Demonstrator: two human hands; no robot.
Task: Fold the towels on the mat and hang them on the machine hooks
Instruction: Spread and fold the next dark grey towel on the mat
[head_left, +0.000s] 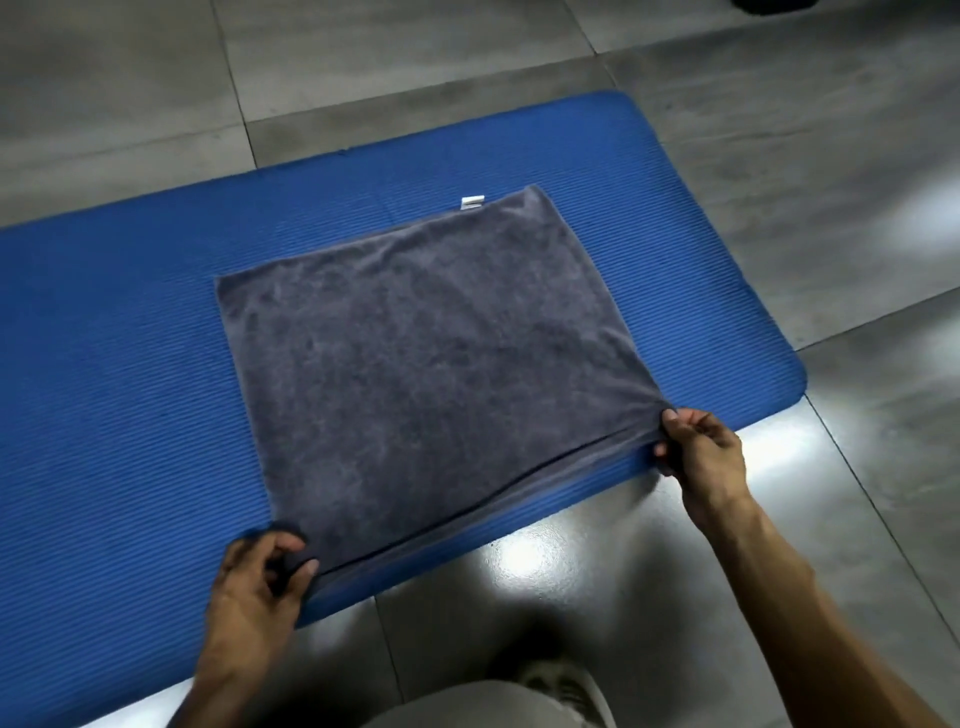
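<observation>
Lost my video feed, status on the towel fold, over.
Left hand and right hand each pinch a near corner. Grey towel flat on blue mat, already doubled. Nothing in the way.

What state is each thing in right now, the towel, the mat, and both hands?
Grey towel: folded in layers, lying flat on the mat, white tag at its far edge.
Blue mat: unrolled flat on the tiled floor.
Left hand: pinching the towel's near left corner.
Right hand: pinching the towel's near right corner.
</observation>
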